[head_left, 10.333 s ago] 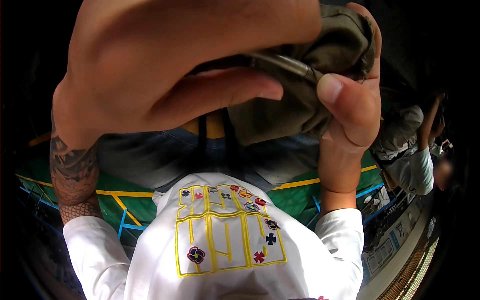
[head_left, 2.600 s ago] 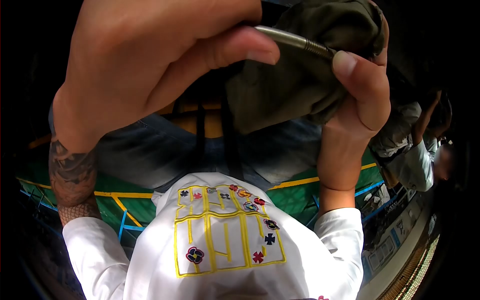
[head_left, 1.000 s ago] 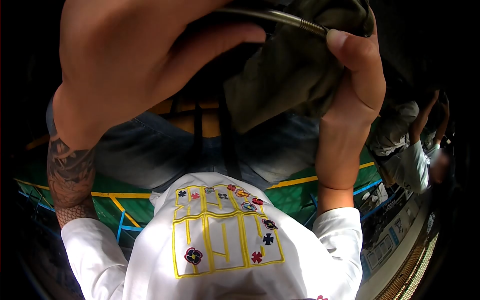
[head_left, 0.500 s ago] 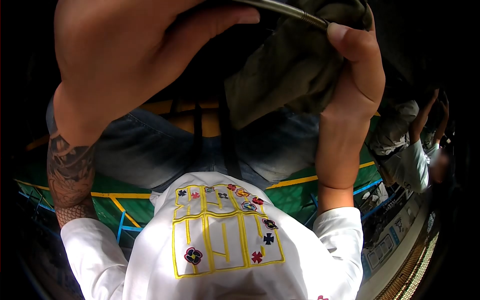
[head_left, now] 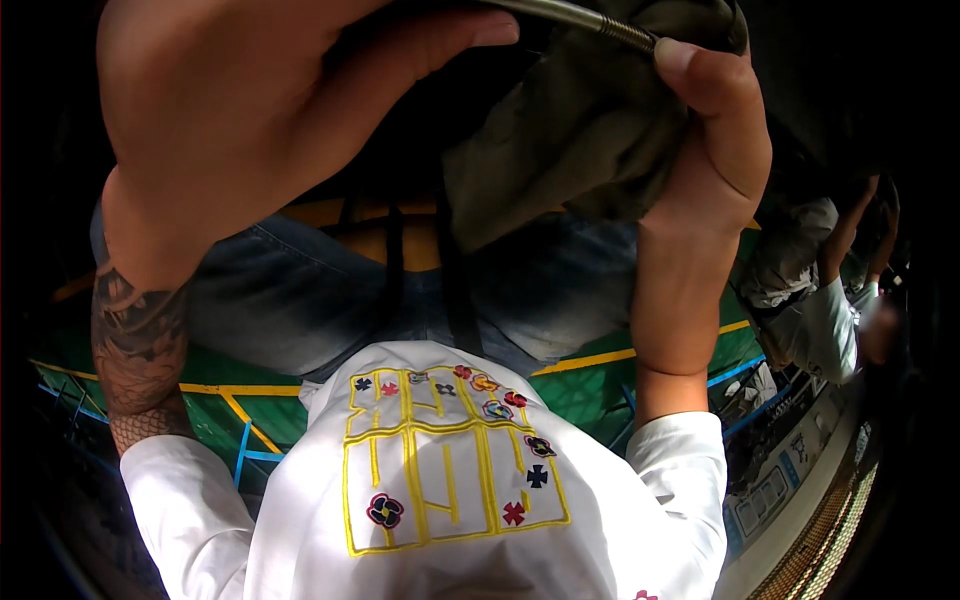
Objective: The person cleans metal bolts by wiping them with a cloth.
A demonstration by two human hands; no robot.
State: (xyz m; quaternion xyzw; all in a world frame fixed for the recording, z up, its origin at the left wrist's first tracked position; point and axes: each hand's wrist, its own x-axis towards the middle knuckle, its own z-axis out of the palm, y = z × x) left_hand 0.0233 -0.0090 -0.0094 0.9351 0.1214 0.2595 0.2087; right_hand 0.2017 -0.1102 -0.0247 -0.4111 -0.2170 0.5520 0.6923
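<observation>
A slim metal rod (head_left: pixel 575 17) with a ribbed or threaded end slants across the top of the view. My left hand (head_left: pixel 235 130) is curled round its left part, thumb stretched toward the right below it; the other fingertips are hidden or cut off by the top edge. The thumb of my right hand (head_left: pixel 725 135) presses on the ribbed end. Dark olive cloth (head_left: pixel 570 135) is bunched in the same hand, behind the rod, and hangs down to the left. The rod's far left end is out of sight.
Below are my jeans (head_left: pixel 290 300) and white embroidered shirt (head_left: pixel 450 480). Green surfaces with yellow lines (head_left: pixel 590 366) and blue bars (head_left: pixel 243 452) lie around me. At the right is another person (head_left: pixel 830 310) with raised arms. Beside them runs a woven edge (head_left: pixel 830 530).
Compared with the earlier frames, both hands and the rod sit higher in view. My left hand has moved slightly left and up. The cloth hangs a little further left; the grip looks unchanged.
</observation>
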